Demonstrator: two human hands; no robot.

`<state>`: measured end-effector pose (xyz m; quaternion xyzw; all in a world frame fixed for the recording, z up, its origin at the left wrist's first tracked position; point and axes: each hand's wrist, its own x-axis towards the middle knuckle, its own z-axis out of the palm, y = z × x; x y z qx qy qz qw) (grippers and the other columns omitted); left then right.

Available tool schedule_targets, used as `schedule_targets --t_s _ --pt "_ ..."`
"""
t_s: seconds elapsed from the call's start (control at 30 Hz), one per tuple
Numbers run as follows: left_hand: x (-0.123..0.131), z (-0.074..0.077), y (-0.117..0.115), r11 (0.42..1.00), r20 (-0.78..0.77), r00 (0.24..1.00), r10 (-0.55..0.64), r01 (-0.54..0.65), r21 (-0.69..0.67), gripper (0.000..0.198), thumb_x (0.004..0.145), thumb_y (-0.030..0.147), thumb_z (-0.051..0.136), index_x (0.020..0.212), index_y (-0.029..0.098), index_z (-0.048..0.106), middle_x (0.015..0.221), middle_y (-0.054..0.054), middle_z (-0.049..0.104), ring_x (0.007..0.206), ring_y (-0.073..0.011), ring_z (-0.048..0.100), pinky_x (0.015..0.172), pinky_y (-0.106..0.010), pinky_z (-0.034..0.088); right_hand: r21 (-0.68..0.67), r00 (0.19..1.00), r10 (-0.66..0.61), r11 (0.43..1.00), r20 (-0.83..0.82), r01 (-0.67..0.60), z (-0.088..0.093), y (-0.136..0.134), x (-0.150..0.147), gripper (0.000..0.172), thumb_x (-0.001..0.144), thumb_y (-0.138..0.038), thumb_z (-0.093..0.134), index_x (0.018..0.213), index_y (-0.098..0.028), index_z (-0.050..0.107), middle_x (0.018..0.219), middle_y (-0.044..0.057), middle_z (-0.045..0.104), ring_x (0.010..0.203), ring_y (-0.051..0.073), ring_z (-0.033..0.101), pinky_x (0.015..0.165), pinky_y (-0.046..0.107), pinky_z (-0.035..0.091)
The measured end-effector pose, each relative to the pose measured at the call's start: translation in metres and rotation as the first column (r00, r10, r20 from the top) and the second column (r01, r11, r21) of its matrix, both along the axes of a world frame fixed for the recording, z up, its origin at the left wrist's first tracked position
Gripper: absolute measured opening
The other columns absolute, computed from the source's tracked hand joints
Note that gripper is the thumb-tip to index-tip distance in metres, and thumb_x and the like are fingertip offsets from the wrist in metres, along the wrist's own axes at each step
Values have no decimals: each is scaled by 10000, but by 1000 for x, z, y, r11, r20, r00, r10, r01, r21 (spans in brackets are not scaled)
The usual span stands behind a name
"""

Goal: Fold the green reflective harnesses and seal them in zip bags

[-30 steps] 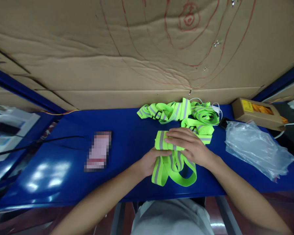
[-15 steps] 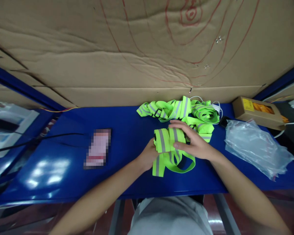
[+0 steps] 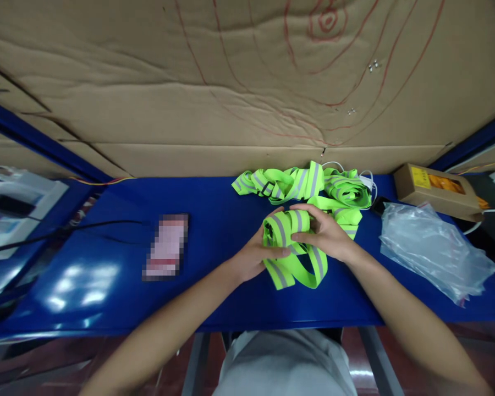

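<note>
A neon-green reflective strap [image 3: 281, 228] with grey stripes is partly rolled up between my hands, above the blue table. My left hand [image 3: 256, 256] grips the roll from its left side, thumb across the lower front. On the right, my right hand [image 3: 324, 234] has its thumb and fingers around the roll's other side. A loose loop and a free end of the strap hang below the roll toward me. Behind my hands lie more neon-green reflective straps [image 3: 299, 184], bundled and coiled, one with a black buckle.
A phone [image 3: 167, 246] with a blurred screen lies left on the blue table [image 3: 119, 209]. Clear plastic bags [image 3: 435, 250] are at the right, before an open cardboard box [image 3: 437, 190] with orange contents. A cardboard wall [image 3: 231, 115] with red lines stands behind; black cables [image 3: 107, 224] reach in from the left.
The roll has turned and tilted in my hands. My left thumb has come round to its front, and the hanging loop and end have swung to the right.
</note>
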<state>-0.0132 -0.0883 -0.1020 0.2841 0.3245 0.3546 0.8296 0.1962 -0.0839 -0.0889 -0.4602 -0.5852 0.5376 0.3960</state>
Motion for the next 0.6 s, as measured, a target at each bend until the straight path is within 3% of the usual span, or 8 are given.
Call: schedule_targets --t_s 0.13,0.23,0.3,0.37,0.5,0.6 --pt "5 1 0 981 -44 982 185 -187 -47 718 685 236 915 1327 275 596 1128 -49 755 922 -225 737 857 -372 584 47 994 -111 993 2 111 -9 -5 -15 626 742 -354 862 1306 -295 596 1072 34 708 955 251 691 794 362 591" --pt "6 4 2 979 -89 977 194 -199 -46 540 675 263 916 1161 196 689 1023 -69 781 862 -245 746 812 -376 592 80 981 -192 978 3 191 -11 -8 -22 696 750 -427 862 1359 -301 548 1329 70 642 1212 287 627 995 418 546" --pt "4 6 5 977 -91 975 201 -206 -56 481 671 272 910 1100 171 716 996 -83 789 851 -263 751 789 -382 597 63 975 -221 974 12 220 -10 -8 -23 725 799 -499 815 1424 -317 495 1521 66 511 1436 293 452 1164 448 419" --pt "1 8 8 971 -86 971 223 -230 -70 480 671 287 903 1098 160 723 1001 -96 792 862 -279 756 782 -389 601 10 981 -190 982 24 190 -8 -8 -22 673 878 -572 712 1461 -333 476 1583 41 455 1512 279 348 1231 453 328" --pt "-2 9 12 961 -87 961 262 -268 -63 499 665 303 901 1107 156 719 996 -102 792 869 -292 755 783 -406 603 -6 995 -65 998 74 66 -6 -9 -19 570 968 -633 540 1436 -308 555 1492 36 576 1431 291 476 1235 477 328" --pt "-3 8 13 975 -51 973 224 -224 1 479 648 277 912 1071 160 720 1016 -100 787 899 -299 750 812 -417 596 -67 989 -127 989 74 132 -6 -11 -18 606 944 -649 569 1447 -310 559 1494 31 578 1468 292 432 1262 472 286"
